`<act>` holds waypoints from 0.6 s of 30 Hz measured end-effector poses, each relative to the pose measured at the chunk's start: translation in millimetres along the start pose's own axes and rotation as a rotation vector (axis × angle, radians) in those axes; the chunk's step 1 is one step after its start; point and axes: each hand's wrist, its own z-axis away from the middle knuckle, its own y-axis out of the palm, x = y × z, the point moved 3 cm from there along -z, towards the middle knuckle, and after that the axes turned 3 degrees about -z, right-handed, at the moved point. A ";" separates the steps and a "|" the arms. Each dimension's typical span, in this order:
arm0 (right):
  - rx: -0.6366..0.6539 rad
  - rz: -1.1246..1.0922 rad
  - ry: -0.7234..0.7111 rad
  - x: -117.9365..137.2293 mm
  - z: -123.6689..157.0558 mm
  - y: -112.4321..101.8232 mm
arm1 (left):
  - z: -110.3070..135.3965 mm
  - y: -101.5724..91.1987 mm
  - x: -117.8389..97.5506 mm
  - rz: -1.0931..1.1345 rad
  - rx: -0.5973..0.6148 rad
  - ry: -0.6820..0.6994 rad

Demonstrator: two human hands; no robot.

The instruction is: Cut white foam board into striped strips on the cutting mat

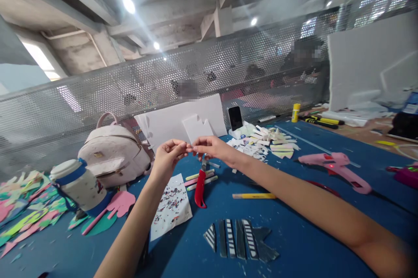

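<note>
My left hand [170, 155] and my right hand [210, 147] meet at the fingertips above the blue table, both pinched. Whatever lies between the fingers is too small to make out. Just below them is a red-handled knife [200, 189], its upper end near my right hand. Thin pale and pink strips [192, 178] lie under the knife. A white paper sheet [168, 226] sprinkled with dark and coloured bits lies below my left hand. Closer to me is a fish-like row of dark and striped pieces [240, 239]. A yellow pencil [253, 196] lies beneath my right forearm.
A pink glue gun [339, 167] lies at right, its red light lit. Cut scraps [261, 141] pile up behind my hands near a phone [235, 117]. At left stand a bottle [78, 186] and a pale backpack [114, 154]. A perforated metal screen [146, 80] runs behind the table.
</note>
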 end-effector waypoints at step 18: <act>0.025 -0.060 -0.024 3.7 3.6 5.7 | -2.8 -9.0 -0.5 0.027 -0.084 0.035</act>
